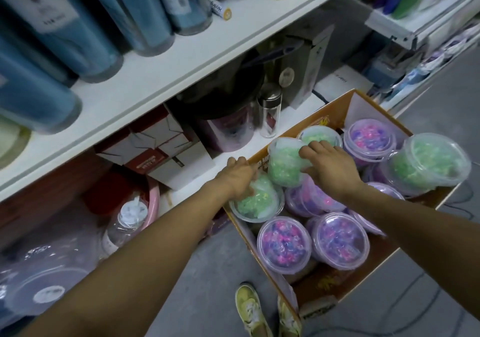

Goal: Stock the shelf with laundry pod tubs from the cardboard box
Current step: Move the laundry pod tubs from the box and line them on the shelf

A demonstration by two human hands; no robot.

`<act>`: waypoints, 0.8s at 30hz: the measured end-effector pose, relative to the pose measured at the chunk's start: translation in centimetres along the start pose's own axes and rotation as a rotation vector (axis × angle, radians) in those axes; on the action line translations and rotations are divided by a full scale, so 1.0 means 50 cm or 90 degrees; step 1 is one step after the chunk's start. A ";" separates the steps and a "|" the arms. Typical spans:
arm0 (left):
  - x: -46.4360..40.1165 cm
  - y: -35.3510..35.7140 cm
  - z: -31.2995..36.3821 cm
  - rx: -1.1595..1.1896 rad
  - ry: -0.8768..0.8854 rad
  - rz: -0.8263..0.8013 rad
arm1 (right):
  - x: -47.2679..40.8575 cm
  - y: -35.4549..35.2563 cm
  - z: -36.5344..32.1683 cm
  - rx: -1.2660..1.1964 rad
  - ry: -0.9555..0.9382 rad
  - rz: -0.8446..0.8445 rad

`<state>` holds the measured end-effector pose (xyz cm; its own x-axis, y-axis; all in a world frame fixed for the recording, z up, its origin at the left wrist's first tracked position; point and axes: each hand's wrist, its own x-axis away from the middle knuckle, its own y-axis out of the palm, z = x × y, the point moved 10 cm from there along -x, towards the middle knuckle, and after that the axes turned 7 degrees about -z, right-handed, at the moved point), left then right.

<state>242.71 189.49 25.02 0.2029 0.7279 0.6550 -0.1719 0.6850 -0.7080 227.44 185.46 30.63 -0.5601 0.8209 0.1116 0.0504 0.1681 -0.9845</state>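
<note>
Both hands reach into the cardboard box (335,118) on the floor: the right hand (331,166) has its fingers curled on a tilted tub of green pods (284,165), lid facing far-left, while the left hand (240,178) rests beside it on another green tub (257,204). Whether the left fingers grip cannot be told. The tubs are round, clear, glossy plastic, and the lower shelf (233,152) lies just left of the box

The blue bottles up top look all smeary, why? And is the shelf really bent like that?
In the head view, the blue bottles are smeared by motion blur; the tubs in the cardboard box between the left hand and right hand look sharper. The wide-angle lens likely bows the white shelf.
</note>
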 end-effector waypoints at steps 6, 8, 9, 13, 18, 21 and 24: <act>0.137 -0.050 -0.030 0.398 -0.043 0.146 | 0.016 -0.131 0.046 -0.164 0.082 0.067; 0.195 -0.055 -0.046 0.585 -0.063 0.204 | 0.029 -0.172 0.055 -0.221 0.092 0.065; 0.227 -0.060 -0.050 0.665 -0.066 0.240 | 0.036 -0.196 0.056 -0.254 0.093 0.066; 0.355 -0.065 -0.053 0.931 -0.100 0.336 | 0.066 -0.328 0.024 -0.346 0.052 0.079; 0.502 -0.123 -0.040 1.129 -0.069 0.426 | 0.087 -0.506 -0.054 -0.335 -0.023 0.089; 0.596 -0.179 -0.029 1.179 -0.028 0.462 | 0.094 -0.613 -0.111 -0.323 -0.057 0.121; 0.696 -0.231 -0.028 1.166 0.016 0.506 | 0.112 -0.720 -0.187 -0.329 -0.127 0.157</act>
<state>253.12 206.90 55.62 -0.3942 0.8400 0.3727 -0.8111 -0.5087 0.2886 230.24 189.12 67.98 -0.6223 0.7599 -0.1880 0.5656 0.2705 -0.7791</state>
